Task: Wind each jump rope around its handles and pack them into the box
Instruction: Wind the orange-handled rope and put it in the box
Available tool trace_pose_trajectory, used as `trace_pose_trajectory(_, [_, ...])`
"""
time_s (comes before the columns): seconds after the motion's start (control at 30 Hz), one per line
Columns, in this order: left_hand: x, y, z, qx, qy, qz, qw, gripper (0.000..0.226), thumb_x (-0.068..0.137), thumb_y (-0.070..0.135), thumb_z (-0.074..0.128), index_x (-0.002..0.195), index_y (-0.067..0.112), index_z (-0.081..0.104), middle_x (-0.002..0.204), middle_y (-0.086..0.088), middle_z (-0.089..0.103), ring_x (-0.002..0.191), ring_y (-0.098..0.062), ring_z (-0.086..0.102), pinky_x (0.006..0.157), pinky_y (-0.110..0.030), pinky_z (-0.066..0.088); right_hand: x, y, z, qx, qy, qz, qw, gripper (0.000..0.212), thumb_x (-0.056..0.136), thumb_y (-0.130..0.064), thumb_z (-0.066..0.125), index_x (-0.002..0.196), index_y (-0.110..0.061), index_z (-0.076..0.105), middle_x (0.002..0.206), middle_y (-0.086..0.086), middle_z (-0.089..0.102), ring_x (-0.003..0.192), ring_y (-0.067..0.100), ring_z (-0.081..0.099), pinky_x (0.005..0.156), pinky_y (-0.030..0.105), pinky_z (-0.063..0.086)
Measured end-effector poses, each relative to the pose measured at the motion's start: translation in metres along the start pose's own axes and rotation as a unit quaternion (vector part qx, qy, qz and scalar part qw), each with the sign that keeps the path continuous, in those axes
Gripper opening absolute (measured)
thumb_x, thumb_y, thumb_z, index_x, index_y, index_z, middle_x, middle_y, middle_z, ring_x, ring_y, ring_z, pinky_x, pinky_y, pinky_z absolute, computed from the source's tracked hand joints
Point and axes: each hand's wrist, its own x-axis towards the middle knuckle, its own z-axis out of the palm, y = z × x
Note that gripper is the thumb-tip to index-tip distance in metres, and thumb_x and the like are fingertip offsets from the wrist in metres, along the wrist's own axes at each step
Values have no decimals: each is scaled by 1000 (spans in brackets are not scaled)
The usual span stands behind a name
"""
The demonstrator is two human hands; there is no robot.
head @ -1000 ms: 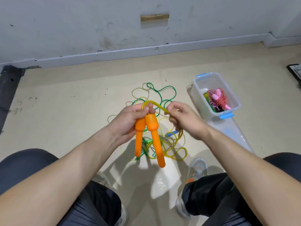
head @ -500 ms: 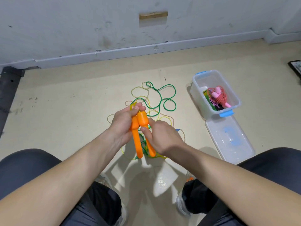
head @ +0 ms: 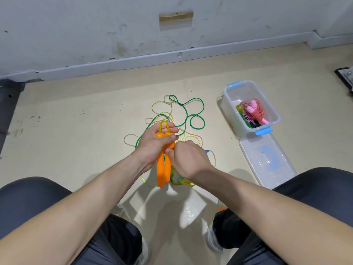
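My left hand [head: 152, 144] grips the two orange handles [head: 163, 171] of a jump rope side by side, their tops under my fingers and their ends pointing down. Its yellow rope [head: 164, 124] loops above my fingers. My right hand [head: 188, 159] is curled against the handles just right of them, holding the rope; the rope in that fist is hidden. A clear plastic box [head: 230, 104] with blue latches stands to the right, holding a wound pink rope [head: 252, 110] and other coloured ropes.
A tangle of a green rope [head: 193, 115] and thin speckled ropes [head: 158, 105] lies on the beige floor beyond my hands. The box lid [head: 267, 159] lies flat in front of the box. My knees frame the bottom corners; a wall runs along the back.
My right hand came in from the right, where it held the rope out taut, down against the handles. The handles now lie closer together and the rope loop above my left fingers is smaller.
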Motion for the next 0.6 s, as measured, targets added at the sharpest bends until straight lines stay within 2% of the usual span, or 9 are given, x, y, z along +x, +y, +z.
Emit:
trace_pose_trajectory(0.17, [5, 10, -3, -23, 17, 5, 1000, 28, 92, -10, 59, 115, 7, 64, 108, -9, 73, 93, -26, 73, 83, -36, 61, 6, 2, -3, 13, 52, 25, 998, 45, 101, -58, 36, 104, -25, 67, 97, 4, 67, 98, 29, 60, 71, 35, 35])
trace_pose_trajectory(0.27, [9, 17, -11, -59, 42, -8, 997, 26, 95, -4, 58, 114, 13, 64, 107, -3, 74, 93, -23, 73, 71, -32, 60, 10, 5, -1, 190, 31, 27, 981, 35, 99, -49, 42, 105, -28, 69, 71, -5, 59, 84, 26, 59, 69, 36, 43])
trace_pose_trajectory(0.33, [12, 20, -15, -66, 60, -5, 996, 26, 96, -3, 58, 115, 14, 63, 106, -2, 75, 93, -23, 73, 67, -29, 59, 8, 2, 3, 232, 17, 2, 973, 28, 99, -38, 44, 111, -25, 66, 69, -3, 58, 78, 25, 60, 70, 38, 48])
trace_pose_trajectory(0.4, [15, 20, -16, -57, 83, 3, 995, 26, 96, -4, 58, 116, 12, 63, 107, -4, 73, 96, -26, 72, 70, -34, 61, 1, -5, 8, 245, 11, -6, 969, 22, 97, -30, 45, 105, -21, 64, 70, 2, 61, 76, 27, 59, 73, 40, 50])
trace_pose_trajectory(0.5, [19, 18, -17, -40, 113, 16, 993, 24, 96, -4, 58, 114, 11, 64, 109, -8, 72, 98, -30, 71, 88, -48, 59, -2, -11, 10, 303, 4, 14, 953, 20, 91, -30, 43, 87, -23, 62, 71, 3, 66, 76, 27, 62, 75, 40, 53])
trace_pose_trajectory(0.6, [22, 18, -19, -15, 121, 50, 991, 23, 97, -4, 57, 112, 12, 64, 107, -8, 71, 93, -27, 70, 88, -47, 58, 2, -10, 4, 451, -39, 40, 891, 27, 98, -19, 41, 80, -19, 61, 65, 3, 59, 58, 18, 56, 61, 32, 52])
